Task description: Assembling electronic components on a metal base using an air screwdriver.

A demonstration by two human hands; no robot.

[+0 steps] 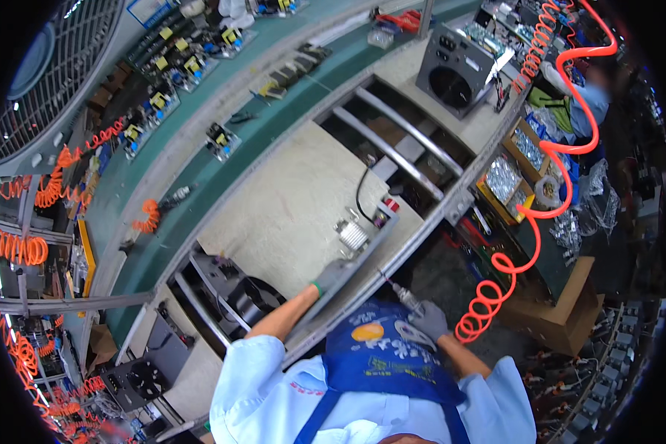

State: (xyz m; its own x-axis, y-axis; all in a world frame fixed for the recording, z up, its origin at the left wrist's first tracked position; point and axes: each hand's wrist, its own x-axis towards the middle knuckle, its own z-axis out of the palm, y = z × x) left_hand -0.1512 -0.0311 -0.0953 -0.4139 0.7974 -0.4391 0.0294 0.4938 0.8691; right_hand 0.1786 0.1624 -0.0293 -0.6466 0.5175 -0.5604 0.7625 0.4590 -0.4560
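Note:
My left hand (334, 274), in a grey glove, grips the lower part of a long grey metal panel (359, 260) that stands on edge along the near side of the pale work board. Some of its fingers are hidden by the panel. A silver finned part (351, 234), a red piece (390, 204) and a black cable (360, 194) sit at the panel's far end. My right hand (428, 321), gloved too, is closed round a power screwdriver (405, 297) in front of my blue apron. Its thin bit points up and left, close to the panel's near face but apart from it.
A grey case with a round opening (450, 85) stands at the upper right; a black fan housing (255, 298) lies left of my left arm. Metal rollers (388, 152) border the pale board (274, 200). A coiled red hose (488, 300) hangs at right, near boxes of screws (502, 177).

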